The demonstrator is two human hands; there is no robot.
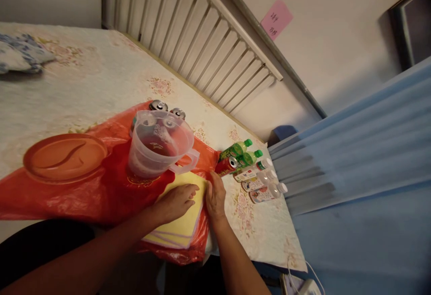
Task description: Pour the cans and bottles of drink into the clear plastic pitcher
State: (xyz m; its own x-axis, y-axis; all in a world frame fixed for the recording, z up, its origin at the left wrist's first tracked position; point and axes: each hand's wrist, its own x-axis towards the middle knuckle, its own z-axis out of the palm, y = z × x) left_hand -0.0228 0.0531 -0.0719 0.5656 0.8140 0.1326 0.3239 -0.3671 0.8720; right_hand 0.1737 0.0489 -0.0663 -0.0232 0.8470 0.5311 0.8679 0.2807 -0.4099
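Note:
My left hand lies over a folded yellow cloth, its fingers loosely stretched and holding nothing. At the cloth's right edge is my right hand, fingers extended, its fingertips close to a red drink can; whether they touch it I cannot tell. Beyond my left hand stands a translucent plastic jug with some dark liquid and foam inside, its handle toward the right. An orange-brown round lid or tray lies to the left. Red plastic sheeting is spread under these things.
Behind the jug stand two opened cans. To the right are green bottles and several white-labelled bottles. A flowered tablecloth covers the table. A radiator, blue curtain and patterned fabric surround it.

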